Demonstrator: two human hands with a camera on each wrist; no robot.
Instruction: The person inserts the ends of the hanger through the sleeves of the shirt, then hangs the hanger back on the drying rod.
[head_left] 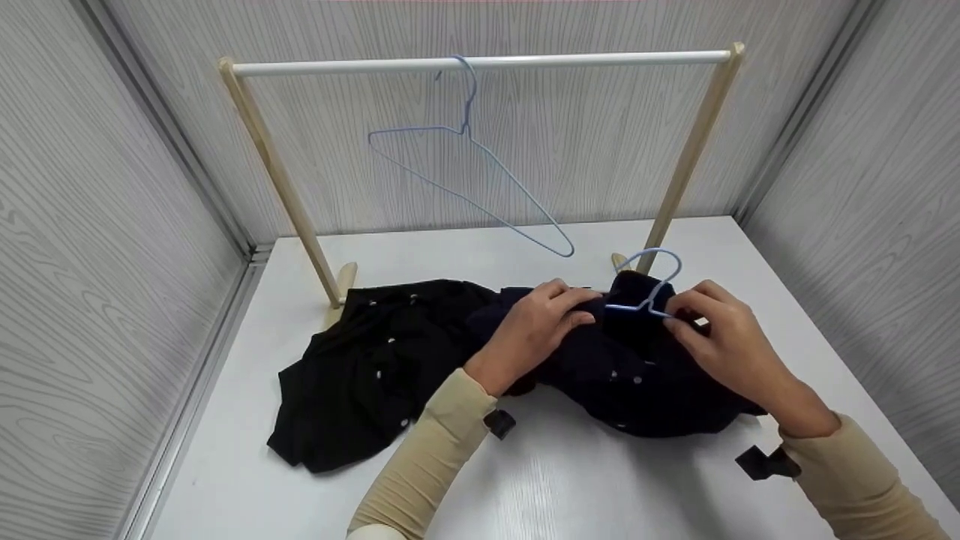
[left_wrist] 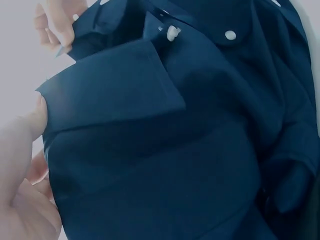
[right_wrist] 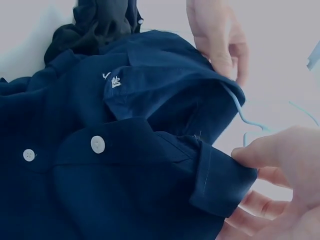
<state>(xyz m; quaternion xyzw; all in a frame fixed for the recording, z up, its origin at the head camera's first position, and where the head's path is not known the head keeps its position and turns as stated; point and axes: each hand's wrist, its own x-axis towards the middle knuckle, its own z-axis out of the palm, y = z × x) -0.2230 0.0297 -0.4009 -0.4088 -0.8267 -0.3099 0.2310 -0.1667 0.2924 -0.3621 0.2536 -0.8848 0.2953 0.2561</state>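
A dark navy shirt (head_left: 600,375) with white buttons lies bunched on the right half of the table. Inside its collar sits a light blue wire hanger (head_left: 664,281), its hook sticking up out of the neck. My left hand (head_left: 536,326) pinches the collar's left side between thumb and fingers. On the other side, my right hand (head_left: 724,341) pinches the collar edge beside the hanger's neck; the right wrist view shows the collar tip (right_wrist: 225,182) between thumb and fingers. Cloth hides the hanger's lower part.
A black buttoned garment (head_left: 375,360) lies at the left, touching the navy shirt. Behind stands a rack with a white rod (head_left: 337,67) and wooden posts (head_left: 690,165). A second blue wire hanger (head_left: 517,184) hangs from the rod. Wood-grain panels enclose the white table (head_left: 225,465).
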